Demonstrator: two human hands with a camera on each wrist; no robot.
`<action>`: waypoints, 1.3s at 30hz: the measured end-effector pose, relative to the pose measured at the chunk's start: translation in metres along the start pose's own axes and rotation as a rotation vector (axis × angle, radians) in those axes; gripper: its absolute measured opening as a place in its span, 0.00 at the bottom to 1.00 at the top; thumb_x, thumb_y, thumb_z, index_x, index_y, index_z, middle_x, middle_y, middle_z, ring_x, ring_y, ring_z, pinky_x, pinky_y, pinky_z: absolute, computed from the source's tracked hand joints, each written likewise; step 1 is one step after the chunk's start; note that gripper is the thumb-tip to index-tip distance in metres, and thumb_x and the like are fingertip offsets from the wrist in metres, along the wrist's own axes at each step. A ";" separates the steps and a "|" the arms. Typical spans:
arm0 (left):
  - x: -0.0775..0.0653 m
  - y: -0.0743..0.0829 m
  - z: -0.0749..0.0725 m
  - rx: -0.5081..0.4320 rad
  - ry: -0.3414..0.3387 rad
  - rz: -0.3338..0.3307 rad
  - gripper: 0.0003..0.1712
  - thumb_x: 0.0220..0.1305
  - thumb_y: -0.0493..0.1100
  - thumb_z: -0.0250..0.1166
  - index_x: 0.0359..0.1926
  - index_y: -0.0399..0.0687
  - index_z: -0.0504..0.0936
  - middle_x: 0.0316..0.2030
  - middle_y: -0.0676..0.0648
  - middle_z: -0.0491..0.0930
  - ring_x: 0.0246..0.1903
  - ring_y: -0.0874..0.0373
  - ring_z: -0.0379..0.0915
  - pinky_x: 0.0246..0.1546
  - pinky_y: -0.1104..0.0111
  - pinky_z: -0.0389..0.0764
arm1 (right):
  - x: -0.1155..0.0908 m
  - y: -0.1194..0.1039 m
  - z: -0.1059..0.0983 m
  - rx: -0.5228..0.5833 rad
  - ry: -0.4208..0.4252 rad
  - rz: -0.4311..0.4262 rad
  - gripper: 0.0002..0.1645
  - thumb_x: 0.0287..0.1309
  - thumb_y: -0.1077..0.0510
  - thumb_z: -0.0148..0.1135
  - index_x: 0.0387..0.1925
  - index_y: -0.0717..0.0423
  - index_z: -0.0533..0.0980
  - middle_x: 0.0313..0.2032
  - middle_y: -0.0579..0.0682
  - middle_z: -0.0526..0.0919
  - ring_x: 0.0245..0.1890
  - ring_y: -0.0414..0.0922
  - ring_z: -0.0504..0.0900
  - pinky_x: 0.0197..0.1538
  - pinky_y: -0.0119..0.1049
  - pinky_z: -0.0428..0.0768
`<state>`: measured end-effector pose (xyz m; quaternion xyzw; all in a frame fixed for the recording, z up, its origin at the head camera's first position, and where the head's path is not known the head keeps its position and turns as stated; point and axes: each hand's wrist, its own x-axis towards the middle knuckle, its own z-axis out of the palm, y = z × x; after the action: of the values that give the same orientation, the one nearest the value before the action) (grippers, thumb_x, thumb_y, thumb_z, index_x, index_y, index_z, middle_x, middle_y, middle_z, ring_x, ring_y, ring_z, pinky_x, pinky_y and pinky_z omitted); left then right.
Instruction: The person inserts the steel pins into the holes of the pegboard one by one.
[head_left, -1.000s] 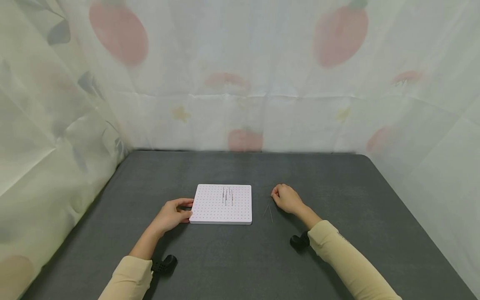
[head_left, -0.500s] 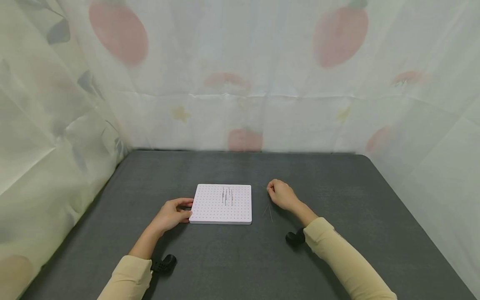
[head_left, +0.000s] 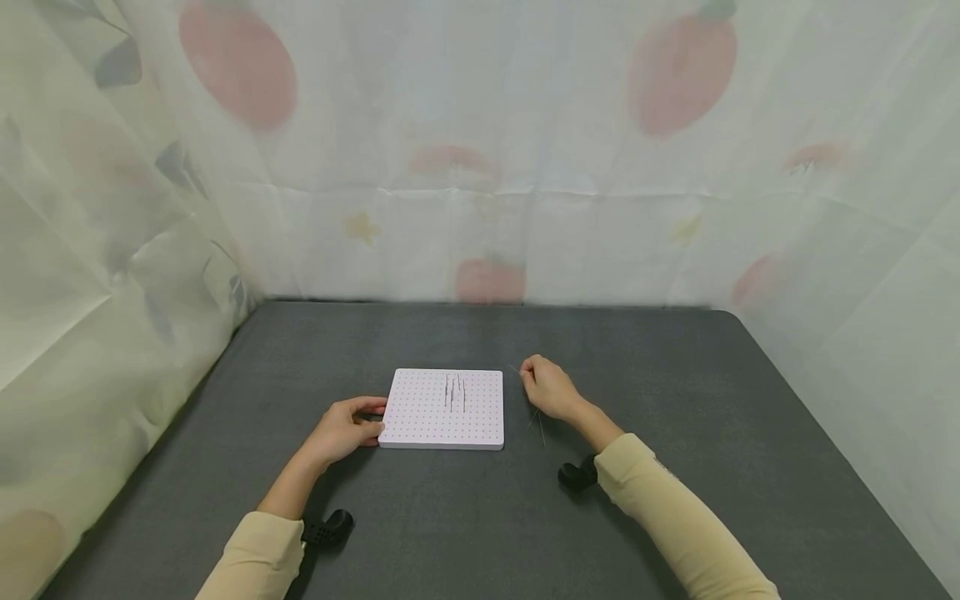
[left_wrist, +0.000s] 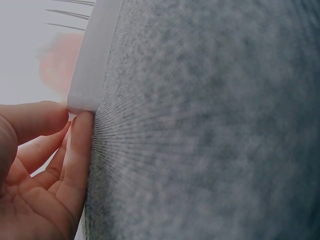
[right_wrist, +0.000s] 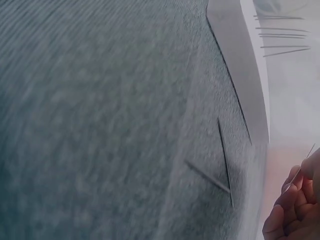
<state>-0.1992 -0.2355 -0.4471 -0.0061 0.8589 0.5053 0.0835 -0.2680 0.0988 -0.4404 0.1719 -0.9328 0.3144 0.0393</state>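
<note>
A white pegboard with rows of small holes lies flat on the table, several thin metal needles standing upright in its far half. At its left edge, my left hand grips the side with thumb and fingers, seen close up as fingertips at the board's corner. Beyond the right edge, my right hand pinches a thin needle between thumb and fingers, the needle slanting out past the fingertips. Two loose needles lie crossed on the table below this hand.
The dark grey table stretches around the board to a white curtain with fruit prints behind it. Another curtain hangs along the left side. Black wrist cameras sit on both wrists.
My right hand has moved left and a little farther from me, toward the board, with the needle in its fingers. The left hand and the board have stayed in place.
</note>
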 end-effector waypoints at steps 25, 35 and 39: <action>-0.001 0.002 -0.001 -0.005 -0.002 -0.006 0.26 0.57 0.32 0.61 0.58 0.36 0.70 0.51 0.37 0.73 0.35 0.57 0.75 0.34 0.66 0.82 | 0.011 -0.032 0.009 0.174 -0.074 -0.029 0.05 0.63 0.61 0.48 0.40 0.57 0.67 0.32 0.49 0.74 0.27 0.41 0.71 0.27 0.30 0.70; -0.002 0.003 -0.001 -0.011 -0.005 0.004 0.26 0.57 0.32 0.61 0.59 0.36 0.70 0.51 0.37 0.73 0.35 0.56 0.75 0.34 0.66 0.82 | 0.018 -0.037 0.017 0.216 0.017 -0.063 0.04 0.58 0.62 0.53 0.36 0.55 0.68 0.30 0.47 0.75 0.30 0.39 0.73 0.31 0.29 0.72; -0.002 0.002 -0.001 -0.013 -0.007 0.006 0.26 0.57 0.32 0.61 0.59 0.36 0.70 0.51 0.37 0.72 0.36 0.56 0.75 0.35 0.66 0.82 | 0.019 -0.039 0.018 0.233 0.021 -0.073 0.04 0.57 0.62 0.55 0.35 0.54 0.69 0.31 0.46 0.76 0.31 0.38 0.74 0.34 0.29 0.73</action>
<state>-0.1978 -0.2355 -0.4446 -0.0023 0.8554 0.5111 0.0848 -0.2714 0.0536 -0.4296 0.2061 -0.8826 0.4206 0.0401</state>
